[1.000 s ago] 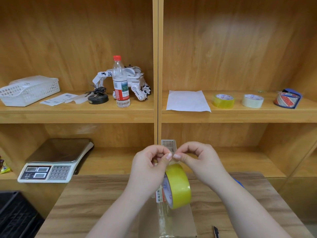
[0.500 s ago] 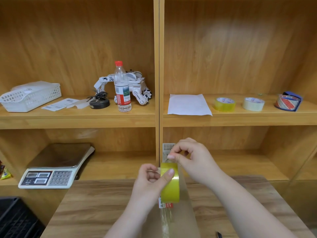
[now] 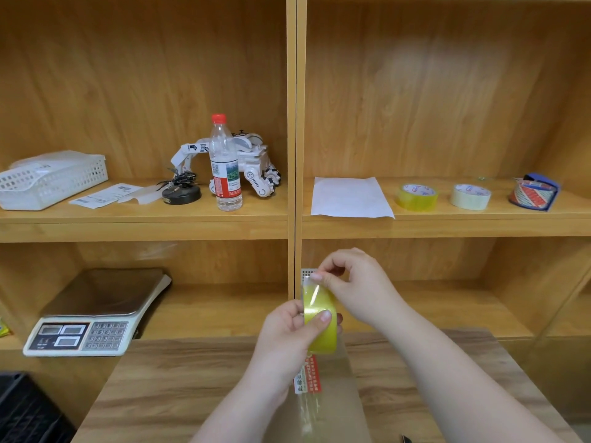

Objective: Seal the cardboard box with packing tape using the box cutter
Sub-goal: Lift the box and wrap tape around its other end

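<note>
My left hand (image 3: 287, 334) grips a yellow roll of packing tape (image 3: 320, 324) held upright above the table, thumb pressed on its outer face. My right hand (image 3: 355, 286) pinches the free end of the tape (image 3: 309, 280) at the top of the roll. Below the hands lies the cardboard box (image 3: 339, 407), brown, with a clear strip of tape and a red-and-white label (image 3: 307, 375) along its middle. Only a dark tip of the box cutter (image 3: 405, 439) shows at the bottom edge, right of the box.
The box rests on a wooden table (image 3: 179, 388). A weighing scale (image 3: 96, 311) sits on the lower left shelf. The upper shelf holds a white basket (image 3: 51, 180), a water bottle (image 3: 224, 164), a toy robot (image 3: 256, 161), paper (image 3: 350, 197) and three tape rolls (image 3: 416, 197).
The roll has turned edge-on toward me and sunk a little. My left hand shifted from pinching the tape end to gripping the roll; my right hand keeps the end pinched.
</note>
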Available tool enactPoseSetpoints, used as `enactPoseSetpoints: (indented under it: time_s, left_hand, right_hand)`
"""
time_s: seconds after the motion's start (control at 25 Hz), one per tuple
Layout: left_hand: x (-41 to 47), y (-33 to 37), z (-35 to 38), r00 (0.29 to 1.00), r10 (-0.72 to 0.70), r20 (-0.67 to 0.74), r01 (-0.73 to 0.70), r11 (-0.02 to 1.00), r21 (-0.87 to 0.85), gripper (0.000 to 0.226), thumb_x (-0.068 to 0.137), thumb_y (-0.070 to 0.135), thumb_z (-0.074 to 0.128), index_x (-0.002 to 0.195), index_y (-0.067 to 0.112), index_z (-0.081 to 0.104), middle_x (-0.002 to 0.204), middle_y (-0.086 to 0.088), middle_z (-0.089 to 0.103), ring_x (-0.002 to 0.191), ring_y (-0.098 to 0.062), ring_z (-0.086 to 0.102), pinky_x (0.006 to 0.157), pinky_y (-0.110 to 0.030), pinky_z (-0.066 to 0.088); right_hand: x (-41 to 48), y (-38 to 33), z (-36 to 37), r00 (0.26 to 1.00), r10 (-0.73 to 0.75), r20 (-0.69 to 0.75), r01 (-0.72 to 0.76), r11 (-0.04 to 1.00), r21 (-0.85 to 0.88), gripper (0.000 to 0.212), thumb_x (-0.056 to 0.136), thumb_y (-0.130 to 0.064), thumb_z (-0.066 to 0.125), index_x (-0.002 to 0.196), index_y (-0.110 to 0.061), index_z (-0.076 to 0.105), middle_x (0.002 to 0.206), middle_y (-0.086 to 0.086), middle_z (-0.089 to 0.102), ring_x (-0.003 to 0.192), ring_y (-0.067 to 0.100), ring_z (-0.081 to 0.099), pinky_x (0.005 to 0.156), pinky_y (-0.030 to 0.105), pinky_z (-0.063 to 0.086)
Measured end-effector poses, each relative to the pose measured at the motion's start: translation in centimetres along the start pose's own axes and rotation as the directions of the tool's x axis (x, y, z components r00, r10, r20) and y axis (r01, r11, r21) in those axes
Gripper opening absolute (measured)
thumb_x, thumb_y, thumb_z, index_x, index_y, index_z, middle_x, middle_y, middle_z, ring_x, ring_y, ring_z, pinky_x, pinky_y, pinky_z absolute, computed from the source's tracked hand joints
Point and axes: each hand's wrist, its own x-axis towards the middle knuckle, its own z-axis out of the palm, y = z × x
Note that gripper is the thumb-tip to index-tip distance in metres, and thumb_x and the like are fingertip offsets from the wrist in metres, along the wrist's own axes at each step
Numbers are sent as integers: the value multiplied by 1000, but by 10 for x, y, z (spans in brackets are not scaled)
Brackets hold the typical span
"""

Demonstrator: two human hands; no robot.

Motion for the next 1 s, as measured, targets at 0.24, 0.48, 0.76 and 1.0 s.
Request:
enactPoseSetpoints:
  time_s: [0.24, 0.48, 0.76, 1.0]
  left_hand:
    - [4, -8, -5, 999, 25, 44, -25, 1000, -9, 20, 90, 2, 59, 108, -6, 55, 91, -21, 75, 81, -25, 72, 72, -29, 57]
    - [8, -19, -11, 993, 59, 100, -62, 998, 27, 16, 89, -4, 57, 105, -3, 54, 91, -21, 76, 89, -25, 73, 74, -25, 57]
    - [32, -40, -13, 983, 34, 182, -38, 999, 22, 18, 87, -3, 60, 104, -5, 55, 95, -26, 74, 97, -29, 72, 78, -28, 58]
    - [63, -76, 0, 965, -54, 256, 2, 980, 197, 15, 86, 3, 66, 100, 3, 60, 87, -15, 74, 80, -19, 65, 75, -34, 50]
  right_hand:
    - [-4, 16, 14, 1000, 17, -5, -17, 1000, 8, 22, 76, -22, 75, 61, -27, 60, 70, -11, 58, 86, 14, 52, 74, 24, 39]
    - [-11, 28, 19, 973, 232, -12, -211, 905, 369, 15, 66, -12, 83, 63, -15, 69, 65, -3, 59, 60, 3, 50, 57, 10, 40]
    - [-18, 63, 31, 890, 444, 106, -416, 693, 589, 13, 75, -19, 77, 68, -16, 67, 62, -3, 57, 62, 12, 51, 57, 27, 43]
    - [-38, 107, 22, 986, 164, 31, -165, 986, 28, 26, 90, -8, 56, 105, -27, 67, 115, -14, 58, 112, 3, 51, 94, 19, 40]
